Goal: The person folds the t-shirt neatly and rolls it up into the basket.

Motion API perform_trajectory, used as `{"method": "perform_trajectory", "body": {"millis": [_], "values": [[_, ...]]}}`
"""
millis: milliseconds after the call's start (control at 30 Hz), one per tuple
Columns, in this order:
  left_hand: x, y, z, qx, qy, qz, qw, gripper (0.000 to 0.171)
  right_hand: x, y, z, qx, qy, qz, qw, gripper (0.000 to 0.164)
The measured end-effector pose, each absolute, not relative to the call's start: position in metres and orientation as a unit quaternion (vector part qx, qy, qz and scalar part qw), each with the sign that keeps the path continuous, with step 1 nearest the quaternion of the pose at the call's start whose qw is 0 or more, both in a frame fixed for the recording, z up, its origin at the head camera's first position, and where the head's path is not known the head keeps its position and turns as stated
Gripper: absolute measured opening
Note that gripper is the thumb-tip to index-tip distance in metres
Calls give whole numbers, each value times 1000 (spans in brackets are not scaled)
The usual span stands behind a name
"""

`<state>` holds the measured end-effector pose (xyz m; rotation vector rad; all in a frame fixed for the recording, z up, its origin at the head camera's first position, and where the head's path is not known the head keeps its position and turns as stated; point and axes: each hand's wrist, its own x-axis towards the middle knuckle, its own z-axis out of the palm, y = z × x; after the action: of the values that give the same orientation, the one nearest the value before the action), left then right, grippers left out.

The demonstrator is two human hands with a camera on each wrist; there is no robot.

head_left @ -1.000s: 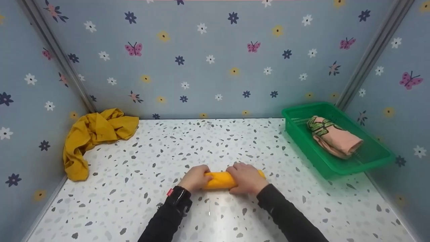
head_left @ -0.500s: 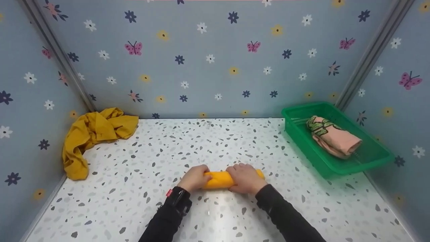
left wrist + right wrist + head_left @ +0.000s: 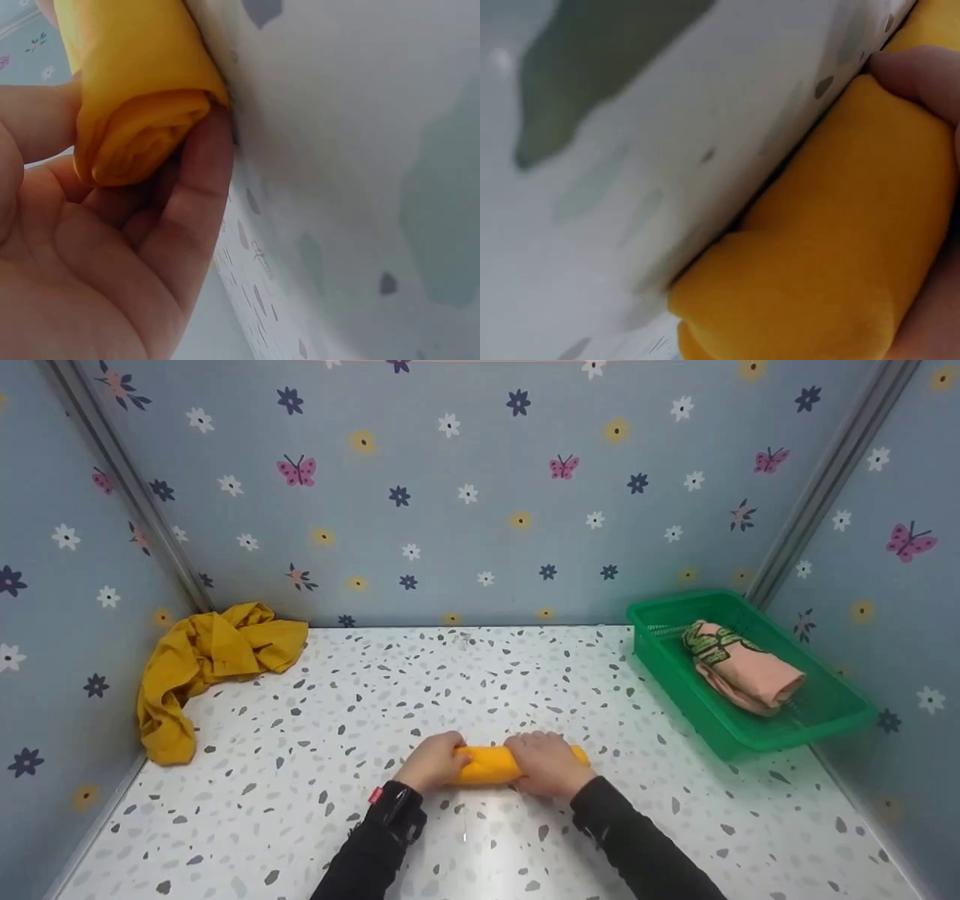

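A rolled-up yellow cloth point(image 3: 486, 766) lies crosswise on the speckled table in the head view, between my two hands. My left hand point(image 3: 435, 763) grips its left end; in the left wrist view the thumb and fingers curl round the spiral end of the roll point(image 3: 146, 142). My right hand point(image 3: 547, 765) lies over the roll toward its right end, its thumb on the near side. In the right wrist view the roll's right end point(image 3: 817, 247) sticks out past the hand, close along the table surface.
A crumpled mustard cloth point(image 3: 217, 649) lies in the back left corner. At the right stands a green basket point(image 3: 675, 690) with a folded pink cloth point(image 3: 750, 671) in it. Flower-patterned walls point(image 3: 465, 457) close off the back and both sides.
Both hands keep their hold on the yellow roll, which stays in nearly the same place. The right hand's fingers shift very slightly; the head view moves a little.
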<state>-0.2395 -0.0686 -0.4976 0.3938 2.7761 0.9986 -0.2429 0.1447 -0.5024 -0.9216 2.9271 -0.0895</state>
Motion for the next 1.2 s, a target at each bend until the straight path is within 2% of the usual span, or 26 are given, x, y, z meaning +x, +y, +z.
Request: {"method": "perform_trajectory", "body": {"millis": [300,667,800,1033,1200], "values": [[-236,-69,-499,142,930,333,64,12,-240,146,-500,-290,955,-44,46,46],[-231,-63,-498,175,926,335,17,12,-230,155,-493,-290,955,-48,26,44],[-225,-58,-493,189,922,338,-8,14,-222,167,-485,-288,956,-51,23,42],[-218,-54,-485,195,928,306,-83,14,-212,199,-476,-281,957,-70,-14,45],[-213,-57,-487,153,948,259,-108,13,-208,222,-474,-246,966,-74,4,47]]}}
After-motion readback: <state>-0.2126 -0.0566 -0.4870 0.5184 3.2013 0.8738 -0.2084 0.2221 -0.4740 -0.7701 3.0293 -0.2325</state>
